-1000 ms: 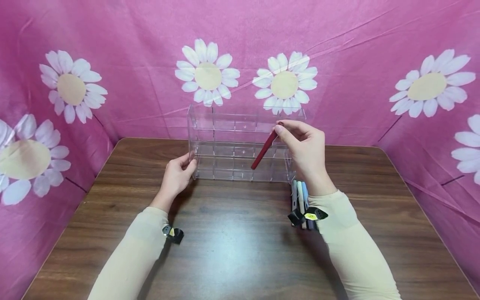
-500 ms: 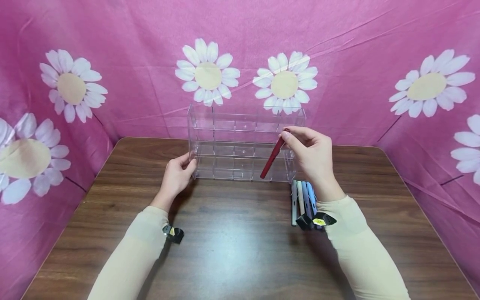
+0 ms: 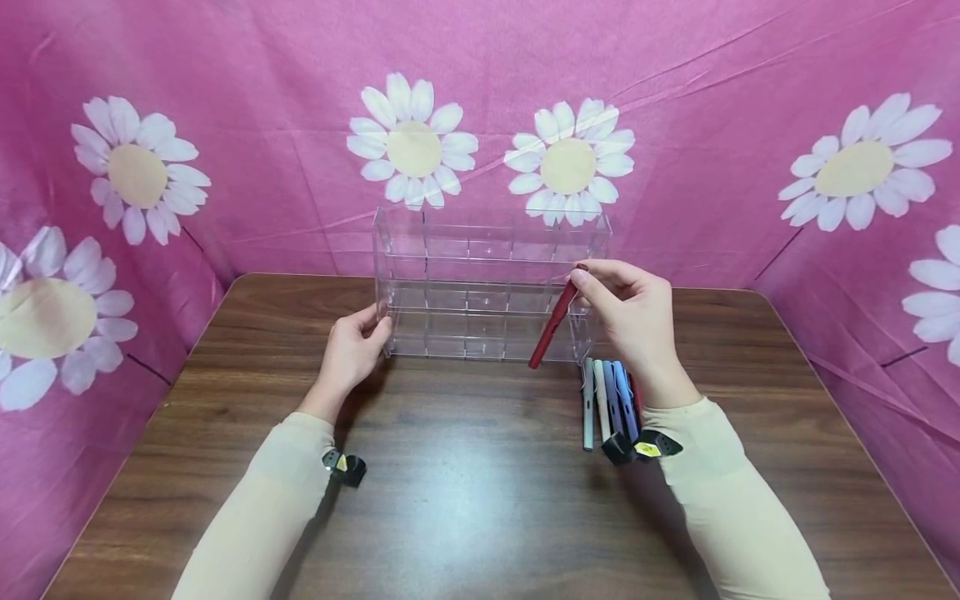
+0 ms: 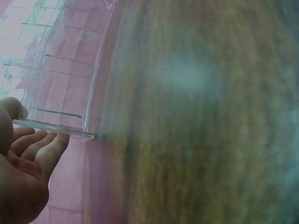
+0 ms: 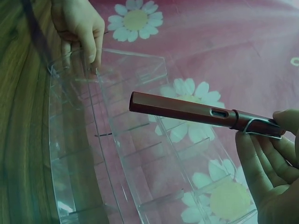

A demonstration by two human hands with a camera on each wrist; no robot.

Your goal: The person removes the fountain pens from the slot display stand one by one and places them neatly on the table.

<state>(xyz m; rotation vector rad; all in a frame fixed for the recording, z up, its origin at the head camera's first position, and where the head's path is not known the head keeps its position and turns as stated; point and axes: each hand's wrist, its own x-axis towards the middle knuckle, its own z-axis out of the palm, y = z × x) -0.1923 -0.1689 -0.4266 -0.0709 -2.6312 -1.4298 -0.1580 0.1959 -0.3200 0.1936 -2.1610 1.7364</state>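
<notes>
A dark red pen (image 5: 182, 107) with a wire clip on its cap is pinched at the cap end by my right hand (image 3: 637, 321). In the head view the pen slants, its barrel end low and to the left, in front of a clear plastic rack (image 3: 468, 258) with several small compartments. My left hand (image 3: 354, 348) grips the rack's left side wall, thumb on one face and fingers on the other, as the left wrist view shows. Under my right wrist several pens (image 3: 609, 400) in grey, cream and blues lie side by side, with a red one partly hidden.
The rack stands toward the back of a brown wooden table (image 3: 450, 492). Behind and around the table hangs a pink cloth (image 3: 300, 100) printed with large white daisies.
My right hand has moved right and a little down, toward me, carrying the red pen. More of the pens on the table now show. My left hand stays on the rack.
</notes>
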